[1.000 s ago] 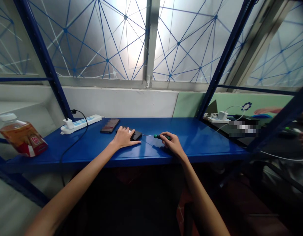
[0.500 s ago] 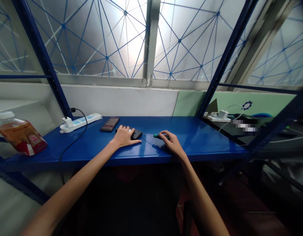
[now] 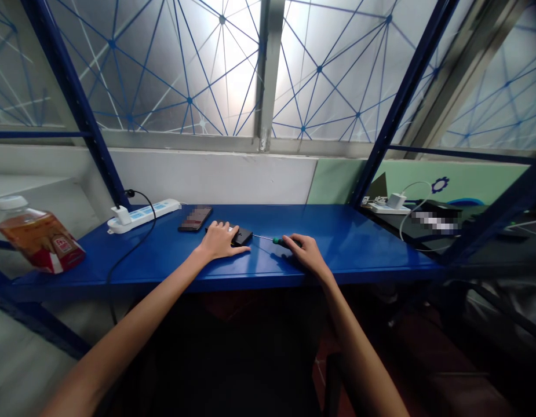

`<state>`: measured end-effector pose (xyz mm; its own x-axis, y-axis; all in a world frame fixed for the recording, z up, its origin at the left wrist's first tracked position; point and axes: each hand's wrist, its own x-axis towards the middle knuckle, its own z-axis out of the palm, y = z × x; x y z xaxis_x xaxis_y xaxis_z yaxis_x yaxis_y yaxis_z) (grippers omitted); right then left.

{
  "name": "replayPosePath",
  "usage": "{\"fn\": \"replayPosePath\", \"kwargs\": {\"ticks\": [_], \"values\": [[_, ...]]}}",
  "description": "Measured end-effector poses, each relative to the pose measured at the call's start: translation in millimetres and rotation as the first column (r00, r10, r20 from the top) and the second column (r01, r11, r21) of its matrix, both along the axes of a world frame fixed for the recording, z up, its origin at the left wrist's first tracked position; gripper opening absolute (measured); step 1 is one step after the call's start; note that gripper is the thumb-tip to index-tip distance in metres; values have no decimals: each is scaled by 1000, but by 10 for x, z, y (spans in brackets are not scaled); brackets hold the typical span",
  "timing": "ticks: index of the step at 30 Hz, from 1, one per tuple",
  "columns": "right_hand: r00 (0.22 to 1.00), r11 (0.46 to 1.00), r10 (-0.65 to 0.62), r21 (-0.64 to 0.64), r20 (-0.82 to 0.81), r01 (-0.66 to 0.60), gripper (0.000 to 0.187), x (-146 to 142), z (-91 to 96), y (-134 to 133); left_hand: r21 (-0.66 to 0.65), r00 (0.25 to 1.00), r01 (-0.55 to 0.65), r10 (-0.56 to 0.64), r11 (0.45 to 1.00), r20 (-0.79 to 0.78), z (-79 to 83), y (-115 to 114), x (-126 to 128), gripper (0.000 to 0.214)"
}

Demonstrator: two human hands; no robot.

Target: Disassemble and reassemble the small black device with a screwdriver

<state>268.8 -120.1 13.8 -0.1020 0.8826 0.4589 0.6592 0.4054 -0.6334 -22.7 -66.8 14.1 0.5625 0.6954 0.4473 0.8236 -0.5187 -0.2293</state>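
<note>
My left hand (image 3: 216, 241) lies over a flat black box-shaped device (image 3: 244, 236), gripping it against the blue tabletop, thumb along its near side. Most of the device is hidden under the fingers. In my right hand (image 3: 307, 253) is a screwdriver (image 3: 277, 241) with a green and black handle, its fingers closed around the grip. The thin metal shaft points left, its tip at the right end of the device. Whether the tip sits inside the device or only touches it is too small to tell.
Behind my left hand lies a phone (image 3: 194, 219). A white power strip (image 3: 145, 215) with a plugged-in adapter stands back left, its black cable (image 3: 127, 249) crossing the table's front edge. A drink bottle (image 3: 44, 240) is far left. Blue posts rise at both sides; a white charger (image 3: 396, 201) is at right.
Both hands, the device and the screwdriver keep nearly the same places. The view has shifted slightly. At the far right, the white cable's loop lies differently.
</note>
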Motion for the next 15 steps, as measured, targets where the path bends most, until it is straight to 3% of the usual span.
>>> {"fn": "replayPosePath", "kwargs": {"ticks": [2,11,15], "values": [[1000,1000,-13,24,28,13,52,-8,10,3,-10,1000,-2,2,1000,14,5,-11,-1,93],[1000,1000,0,-29,8,0,30,24,-5,10,-37,999,-5,6,999,36,2,-27,5,94],[999,999,-33,6,22,33,47,11,-21,16,-41,999,-10,12,999,35,-3,-37,8,95]]}}
